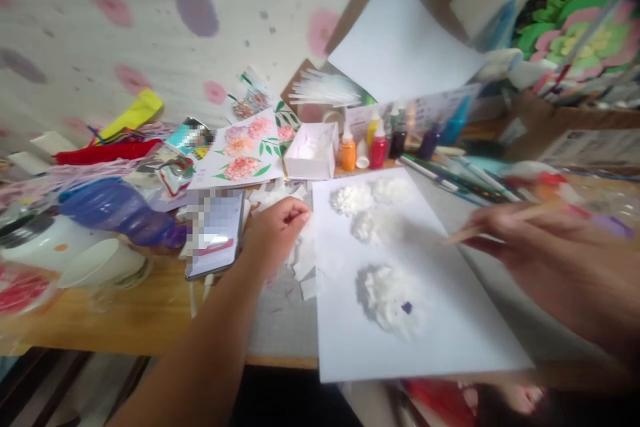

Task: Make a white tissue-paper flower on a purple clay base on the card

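A white sheet of paper (pixel 450 320) lies on the table with several fluffy white tissue flowers on it; the nearest flower (pixel 387 293) carries a small purple spot. My left hand (pixel 275 230) rests curled at the sheet's left edge, fingertips pressing on it beside white paper scraps (pixel 305 267). My right hand (pixel 545 260) hovers over the sheet's right side, blurred, pinching a thin wooden stick (pixel 495 223) that points left toward the flowers.
Small paint bottles, orange (pixel 348 152), red (pixel 379 147) and darker ones, stand behind the sheet. A white box (pixel 313 153), a painted flower picture (pixel 245 150), a phone (pixel 215 230), a blue bottle (pixel 117 210), markers (pixel 450 177) and cups crowd the table.
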Action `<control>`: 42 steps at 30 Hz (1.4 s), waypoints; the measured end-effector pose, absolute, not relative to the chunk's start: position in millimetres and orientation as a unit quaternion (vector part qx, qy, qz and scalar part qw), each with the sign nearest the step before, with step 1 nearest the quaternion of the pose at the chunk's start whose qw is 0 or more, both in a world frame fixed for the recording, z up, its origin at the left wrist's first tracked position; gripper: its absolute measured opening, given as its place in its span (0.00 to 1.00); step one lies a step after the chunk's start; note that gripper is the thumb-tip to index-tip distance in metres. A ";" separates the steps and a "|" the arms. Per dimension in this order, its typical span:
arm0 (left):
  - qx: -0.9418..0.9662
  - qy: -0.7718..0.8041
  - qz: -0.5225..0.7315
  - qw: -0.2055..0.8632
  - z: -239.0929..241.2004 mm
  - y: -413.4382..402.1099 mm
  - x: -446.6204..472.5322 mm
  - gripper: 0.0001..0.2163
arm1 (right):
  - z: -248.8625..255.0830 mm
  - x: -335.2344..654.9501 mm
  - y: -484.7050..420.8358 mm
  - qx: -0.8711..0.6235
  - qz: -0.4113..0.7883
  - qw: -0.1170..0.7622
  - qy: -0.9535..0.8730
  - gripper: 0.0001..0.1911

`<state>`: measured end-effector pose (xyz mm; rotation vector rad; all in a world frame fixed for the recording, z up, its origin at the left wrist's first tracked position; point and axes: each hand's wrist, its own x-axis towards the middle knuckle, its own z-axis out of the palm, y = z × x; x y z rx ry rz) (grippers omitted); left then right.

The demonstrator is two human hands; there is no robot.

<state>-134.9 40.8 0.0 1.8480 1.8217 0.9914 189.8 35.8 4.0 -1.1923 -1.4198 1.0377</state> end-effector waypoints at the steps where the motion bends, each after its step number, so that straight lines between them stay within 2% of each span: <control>1: 0.646 0.639 0.373 0.186 -0.1 40.4 -133.8 0.05 | 6.1 185.4 31.5 -0.471 0.466 0.489 -0.567 0.12; 3: 0.620 0.619 0.426 0.224 3.4 36.4 -127.3 0.04 | 8.6 178.6 24.3 -0.441 0.529 0.419 -0.592 0.11; 6: 0.614 0.554 0.446 0.343 18.2 21.9 -105.3 0.02 | 7.8 173.8 17.9 -0.411 0.585 0.341 -0.611 0.10; 8: 0.661 0.488 0.382 0.423 29.9 11.2 -84.8 0.02 | 5.6 172.7 16.5 -0.402 0.595 0.342 -0.606 0.09; 12: 0.730 0.378 0.254 0.510 36.9 3.9 -49.6 0.03 | 2.9 170.9 18.1 -0.387 0.581 0.350 -0.624 0.07; 15: 0.753 0.359 0.250 0.491 25.0 8.2 -39.2 0.03 | 2.5 171.6 20.6 -0.388 0.571 0.358 -0.629 0.08; 19: 0.744 0.423 0.254 0.450 7.7 10.4 -36.9 0.02 | 1.0 179.6 21.0 -0.416 0.561 0.378 -0.608 0.08; 23: 0.723 0.445 0.252 0.465 2.0 8.0 -32.5 0.03 | 2.4 184.1 16.1 -0.359 0.537 0.418 -0.640 0.03; 25: 0.713 0.452 0.254 0.472 1.7 7.6 -30.1 0.05 | 5.9 181.6 12.7 -0.332 0.509 0.433 -0.666 0.04; 31: 0.730 0.470 0.234 0.437 0.7 8.6 -28.2 0.03 | 10.9 170.9 7.4 -0.297 0.401 0.383 -0.778 0.03; 42: 0.783 0.427 0.204 0.405 2.1 10.7 -33.8 0.03 | 1.9 171.6 5.2 -0.267 0.365 0.336 -0.826 0.03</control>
